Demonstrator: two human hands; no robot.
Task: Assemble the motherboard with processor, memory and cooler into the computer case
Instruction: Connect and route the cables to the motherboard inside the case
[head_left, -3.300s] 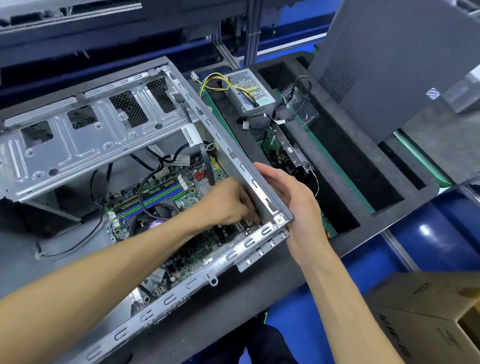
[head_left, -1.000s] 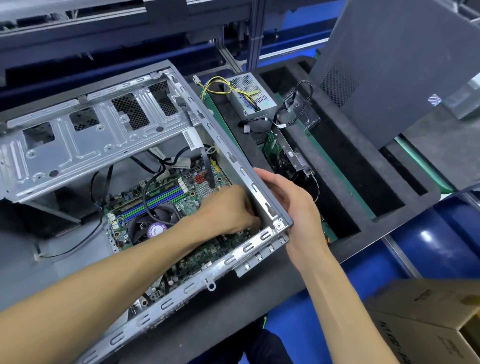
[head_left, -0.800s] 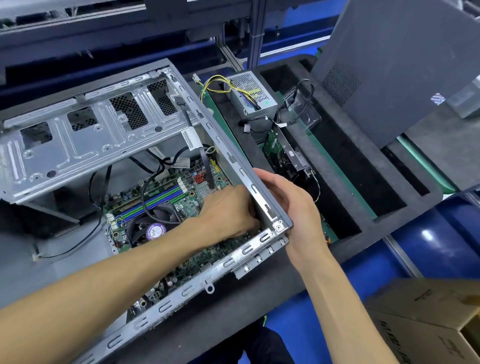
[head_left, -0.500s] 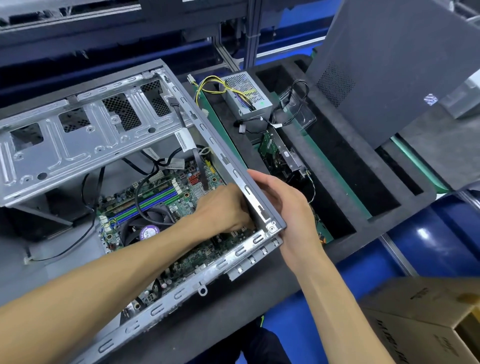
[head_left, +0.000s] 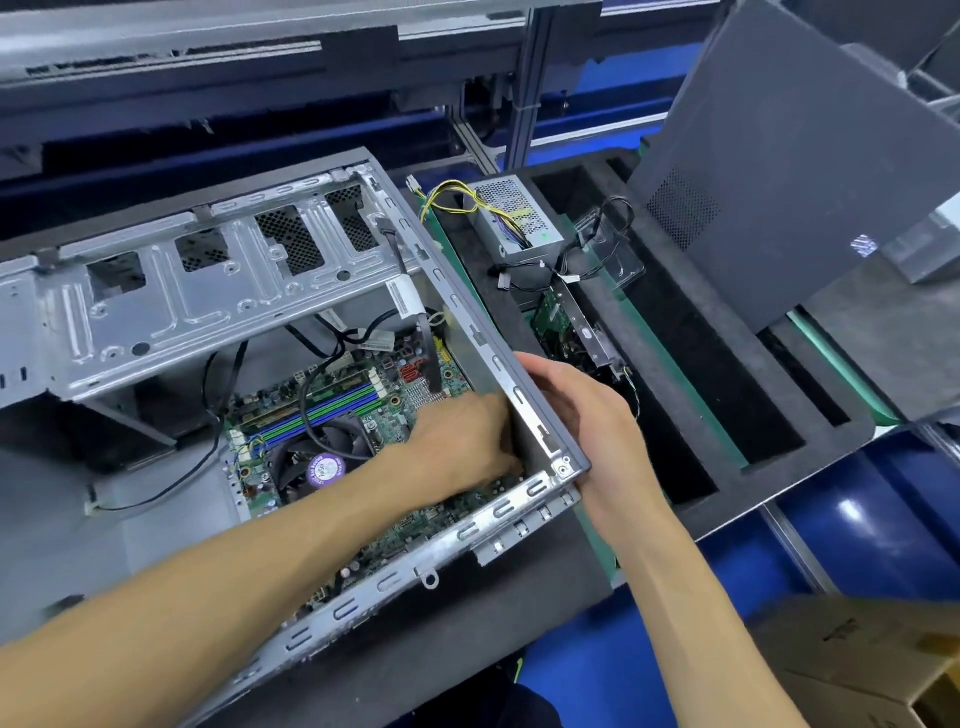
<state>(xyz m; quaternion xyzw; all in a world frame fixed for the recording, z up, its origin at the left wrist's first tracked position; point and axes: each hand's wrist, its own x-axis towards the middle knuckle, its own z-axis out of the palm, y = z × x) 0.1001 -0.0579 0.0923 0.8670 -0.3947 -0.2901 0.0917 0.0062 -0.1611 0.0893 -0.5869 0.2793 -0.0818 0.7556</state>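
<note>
The right hand (head_left: 587, 415) wraps its grip over the grey sheet-metal computer case (head_left: 524, 400) wall near the 4 o'clock corner. The left hand (head_left: 462, 441) reaches inside, fingers hidden, so its grip cannot be told. The green motherboard (head_left: 363, 410) with black round cooler (head_left: 322, 457) lies in the case at 9 o'clock. Likely seating the board; fastening should follow.

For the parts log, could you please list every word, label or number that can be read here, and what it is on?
None can be read with certainty.
Purple round sticker on the cooler fan: print blurred.
White labels on the cables and the drive cage: too small.
Cardboard box: dark lettering, blurred and partly cut off.
Power supply label: too small.
</note>
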